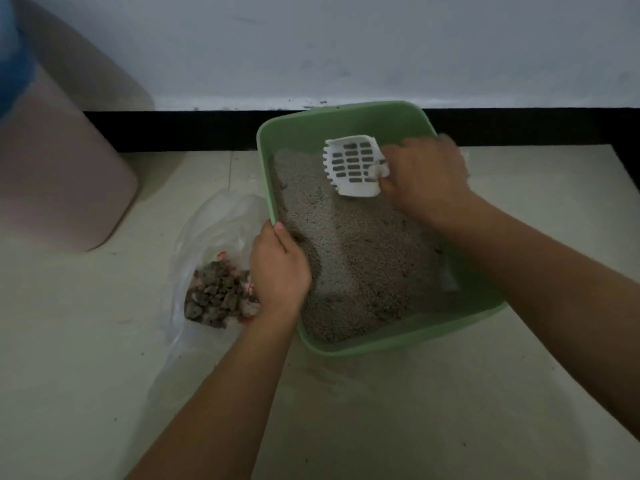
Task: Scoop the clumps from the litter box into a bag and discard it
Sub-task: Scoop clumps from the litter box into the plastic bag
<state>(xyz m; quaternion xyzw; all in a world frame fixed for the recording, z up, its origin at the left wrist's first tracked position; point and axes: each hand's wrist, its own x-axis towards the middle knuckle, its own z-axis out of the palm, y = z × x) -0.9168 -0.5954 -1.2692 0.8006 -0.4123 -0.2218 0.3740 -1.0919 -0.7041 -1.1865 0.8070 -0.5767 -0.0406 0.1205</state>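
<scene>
Flagging blind spots first: the right hand (426, 178) is motion-blurred, and it covers the handle of the scoop (353, 164). The left hand (277, 268) hides part of the bag (214, 230) and a stretch of the litter box (398, 336) rim. A pale patch on the box's inner wall at 3 o'clock is too dim to identify. A pink bin (62, 161) at 10 o'clock of the view is cut off by the frame, with something blue (14, 57) above it, blurred. Lighting is low overall.

Hands: the right arm reaches in from 4 o'clock, hand over the box's 1 o'clock corner. Its fingers are curled round the scoop's handle end. The white slotted blade points toward 9 o'clock with its toothed edge leading, and it looks empty. Whether the blade touches the litter (356, 258), I can't tell. The left arm comes in from 6 o'clock and the hand grips the box rim at 9 o'clock. The thumb lies over the rim on the inside. The fingers wrap the outer wall out of sight, so their spread is unknown.

Containers: the green box sits skewed on the pale floor (86, 375), its far end near the black baseboard (173, 129). Grey granular litter fills it, uneven, with dips near the left thumb. The clear bag lies on the floor just beside the box at 9 o'clock, mouth open toward the box. It holds a pile of dark grey clumps (214, 296) with bits of red and white among them.
</scene>
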